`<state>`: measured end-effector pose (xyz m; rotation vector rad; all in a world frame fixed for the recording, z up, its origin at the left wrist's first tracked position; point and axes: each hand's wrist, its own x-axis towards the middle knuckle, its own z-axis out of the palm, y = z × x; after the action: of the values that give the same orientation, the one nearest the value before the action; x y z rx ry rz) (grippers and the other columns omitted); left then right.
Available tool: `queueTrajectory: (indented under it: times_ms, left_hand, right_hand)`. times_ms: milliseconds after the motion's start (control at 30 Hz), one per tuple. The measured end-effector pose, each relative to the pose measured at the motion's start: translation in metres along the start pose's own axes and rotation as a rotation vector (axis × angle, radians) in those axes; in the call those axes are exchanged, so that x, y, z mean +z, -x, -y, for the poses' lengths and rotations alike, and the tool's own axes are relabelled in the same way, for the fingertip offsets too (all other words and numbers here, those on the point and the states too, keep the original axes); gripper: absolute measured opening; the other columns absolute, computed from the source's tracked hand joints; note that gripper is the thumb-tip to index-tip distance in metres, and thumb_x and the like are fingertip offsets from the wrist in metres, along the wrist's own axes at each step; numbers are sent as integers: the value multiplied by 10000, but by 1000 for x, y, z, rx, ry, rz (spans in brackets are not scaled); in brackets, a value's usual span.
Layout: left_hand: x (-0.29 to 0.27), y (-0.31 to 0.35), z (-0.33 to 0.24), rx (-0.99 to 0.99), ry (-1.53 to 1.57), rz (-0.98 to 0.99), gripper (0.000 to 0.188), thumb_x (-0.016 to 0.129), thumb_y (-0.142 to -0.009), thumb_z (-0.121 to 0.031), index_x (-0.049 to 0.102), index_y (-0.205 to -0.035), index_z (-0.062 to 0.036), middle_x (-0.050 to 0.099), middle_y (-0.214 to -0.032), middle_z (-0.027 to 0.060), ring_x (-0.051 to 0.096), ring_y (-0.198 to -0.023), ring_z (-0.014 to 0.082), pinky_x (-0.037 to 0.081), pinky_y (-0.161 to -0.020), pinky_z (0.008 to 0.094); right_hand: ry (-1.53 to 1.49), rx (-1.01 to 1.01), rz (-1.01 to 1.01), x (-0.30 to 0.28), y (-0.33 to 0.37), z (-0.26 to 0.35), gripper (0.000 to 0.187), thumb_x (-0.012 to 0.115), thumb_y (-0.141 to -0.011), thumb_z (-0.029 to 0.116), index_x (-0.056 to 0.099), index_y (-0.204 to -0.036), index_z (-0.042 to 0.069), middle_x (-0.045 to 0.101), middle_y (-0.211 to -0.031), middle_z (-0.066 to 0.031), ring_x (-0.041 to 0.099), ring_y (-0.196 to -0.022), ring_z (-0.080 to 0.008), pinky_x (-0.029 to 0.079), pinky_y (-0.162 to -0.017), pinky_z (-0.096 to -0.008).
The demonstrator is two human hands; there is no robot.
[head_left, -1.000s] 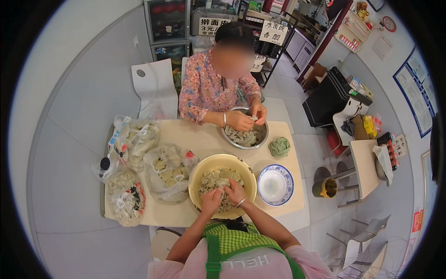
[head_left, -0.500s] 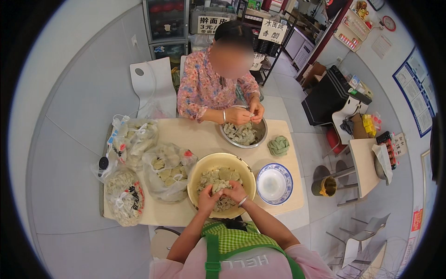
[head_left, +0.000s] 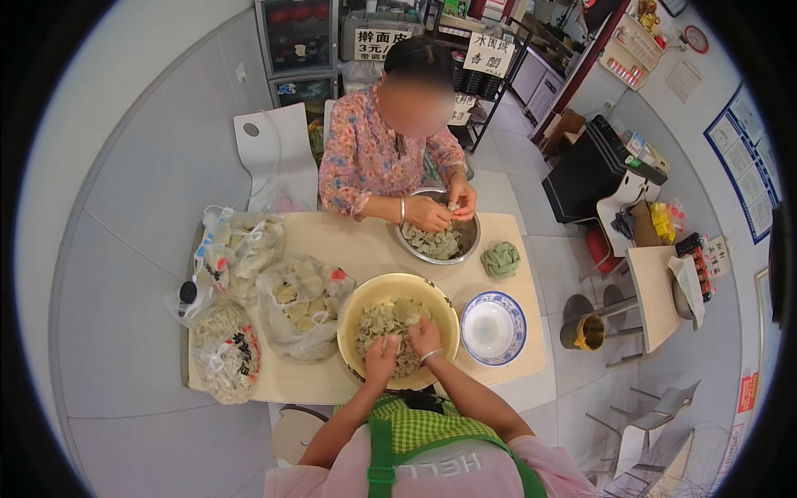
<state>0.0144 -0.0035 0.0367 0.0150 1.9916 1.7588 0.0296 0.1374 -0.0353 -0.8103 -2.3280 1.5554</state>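
Observation:
A cream enamel basin (head_left: 447, 358) with a chipped dark rim stands in front of me, holding a heap of torn grey-green dough pieces (head_left: 375, 325). Over its near left part is my left hand (head_left: 382, 358), fingers curled together; what lies in them is too small to make out. My right hand (head_left: 424, 336), with a bracelet at the wrist, pinches a pale dough piece (head_left: 413, 319) above the heap. A gap separates the two hands. To the right of the basin sits a white bowl with a blue patterned rim (head_left: 493, 329).
Across the table (head_left: 349, 235), a co-worker's hands (head_left: 444, 213) handle pieces over a steel bowl (head_left: 452, 259). A green cloth (head_left: 501, 260) lies bunched at the right. Several filled plastic bags (head_left: 303, 307) crowd the left side. A bin (head_left: 584, 333) stands on the floor.
My hands have come apart from the clump they held together. The left has moved a little toward me, and the right has stayed near the heap's right side.

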Motion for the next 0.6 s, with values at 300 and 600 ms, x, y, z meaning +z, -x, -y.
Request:
queueTrajectory:
  times_ms: [300, 600]
  left_hand:
    - [-14, -16, 2, -388, 97, 121, 484, 304, -884, -498, 509, -869, -60, 423, -532, 26, 356, -390, 117, 297, -377, 279]
    - [-5, -26, 30, -148, 105, -55, 460, 381, -889, -413, 494, -757, 13, 448, -577, 56, 433, -529, 156, 364, -523, 299]
  right_hand:
    - [107, -519, 434, -20, 25, 70, 297, 586, -724, 152, 555, -1003, 58, 588, -814, -134, 555, -691, -272, 448, -607, -369]
    - [321, -277, 287, -9, 42, 83, 224, 555, -672, 90, 464, -857, 2, 536, -712, -209, 515, -661, -397, 412, -583, -446]
